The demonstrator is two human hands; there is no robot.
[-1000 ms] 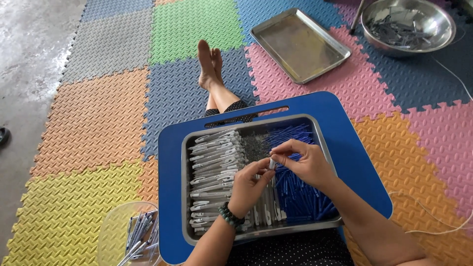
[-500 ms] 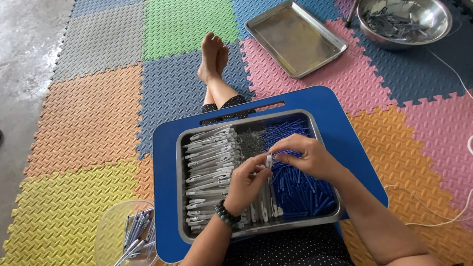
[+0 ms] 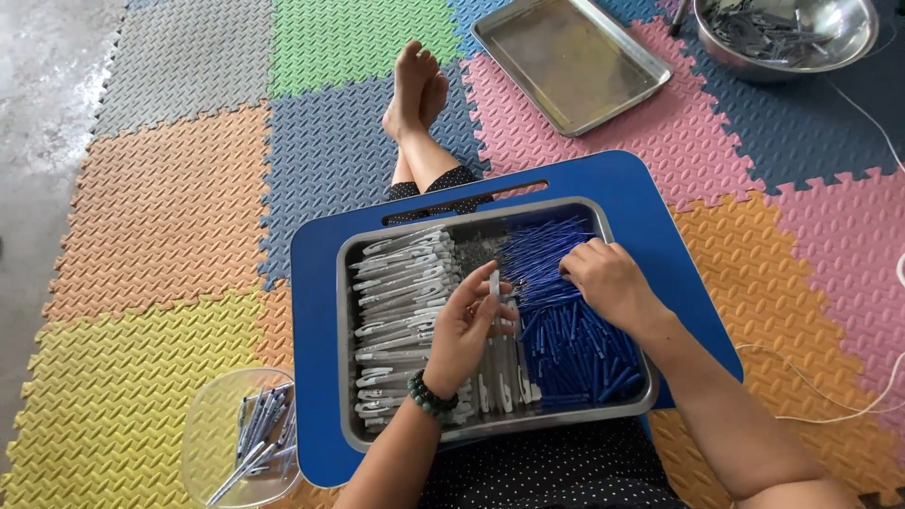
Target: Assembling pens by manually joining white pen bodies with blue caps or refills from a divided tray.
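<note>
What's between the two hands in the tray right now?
Head view: blue pieces and tray floor lie between the left hand, holding a white piece, and the right hand.

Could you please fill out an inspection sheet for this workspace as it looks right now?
Surface: blue lap tray over the person's legs, on coloured foam floor mats.
Job's things: steel tray holding white pen barrels and blue refills.
Clutter: empty steel tray, steel bowl of grey parts, clear tub of pens.
Grippers: left hand holds one white barrel; right hand rests on the refills.
Cables: white cord on the mats, right side.
Surroundings: bare concrete floor at left.
</note>
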